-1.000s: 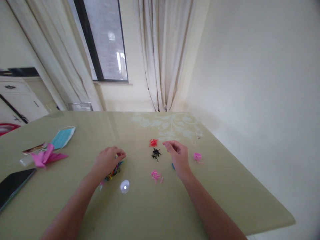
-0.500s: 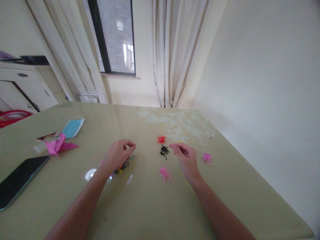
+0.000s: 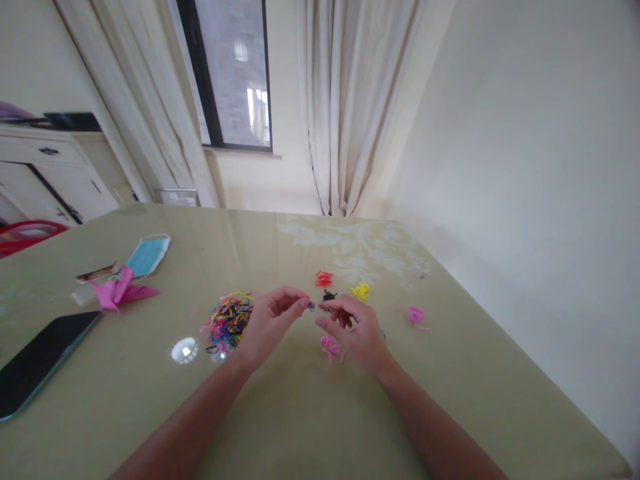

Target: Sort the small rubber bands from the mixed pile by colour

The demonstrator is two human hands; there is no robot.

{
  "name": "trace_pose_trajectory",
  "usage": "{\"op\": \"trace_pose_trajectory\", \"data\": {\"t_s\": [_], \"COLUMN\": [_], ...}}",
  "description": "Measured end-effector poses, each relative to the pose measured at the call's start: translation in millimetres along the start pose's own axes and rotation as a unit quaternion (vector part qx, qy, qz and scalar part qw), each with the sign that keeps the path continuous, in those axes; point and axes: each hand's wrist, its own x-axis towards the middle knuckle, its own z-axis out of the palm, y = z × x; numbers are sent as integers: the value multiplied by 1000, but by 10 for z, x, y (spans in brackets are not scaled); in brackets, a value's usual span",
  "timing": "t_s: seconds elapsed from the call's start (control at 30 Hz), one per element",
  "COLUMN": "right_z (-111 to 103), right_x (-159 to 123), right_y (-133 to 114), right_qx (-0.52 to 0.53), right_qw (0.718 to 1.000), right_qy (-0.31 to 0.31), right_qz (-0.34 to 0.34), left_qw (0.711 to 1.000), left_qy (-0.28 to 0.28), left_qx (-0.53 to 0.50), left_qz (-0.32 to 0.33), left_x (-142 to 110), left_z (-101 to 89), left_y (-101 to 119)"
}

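Note:
My left hand (image 3: pixel 280 320) pinches a small blue rubber band (image 3: pixel 311 306) between thumb and fingertips, above the middle of the table. Facing it from the right, my right hand (image 3: pixel 353 327) has its thumb and fingers parted, with nothing visible between them. A mixed heap of coloured rubber bands (image 3: pixel 229 320) lies left of my left hand. Around the right hand are small single-colour piles: red bands (image 3: pixel 324 279), black bands (image 3: pixel 329 295) partly covered by the fingers, yellow bands (image 3: pixel 360 291) and pink bands (image 3: pixel 330 347). A speck of blue shows behind the right wrist.
A black phone (image 3: pixel 47 357) lies at the left edge of the table (image 3: pixel 310 427). Beyond it are a pink folded paper shape (image 3: pixel 123 291) and a blue face mask (image 3: pixel 149 256). A pink coil (image 3: pixel 416 315) sits at the right. A wall borders the table's right side.
My left hand has moved right, off the mixed heap, and a blue band now shows in its fingertips. My right hand has shifted left and its fingers have parted, uncovering the yellow pile.

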Motion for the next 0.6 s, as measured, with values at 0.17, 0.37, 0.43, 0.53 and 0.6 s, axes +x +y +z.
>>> {"op": "trace_pose_trajectory", "data": {"t_s": [0.17, 0.37, 0.43, 0.53, 0.6], "right_z": [30, 3, 4, 7, 3], "right_x": [-38, -29, -30, -30, -28], "right_y": [-28, -62, -63, -49, -39], "right_qx": [-24, -22, -19, -14, -11], "right_qw": [998, 997, 997, 997, 997], "right_qy": [26, 15, 16, 19, 24], "right_qz": [-47, -71, -74, -75, -76], "left_qw": [999, 999, 998, 998, 998], "left_qy": [-19, -37, -37, -39, -46], "left_qx": [26, 21, 26, 29, 30], "left_qz": [31, 33, 33, 33, 33], "left_x": [-71, -86, -83, -77, -73], "left_z": [114, 103, 104, 106, 103], "left_y": [-62, -115, -120, -107, -92]}}
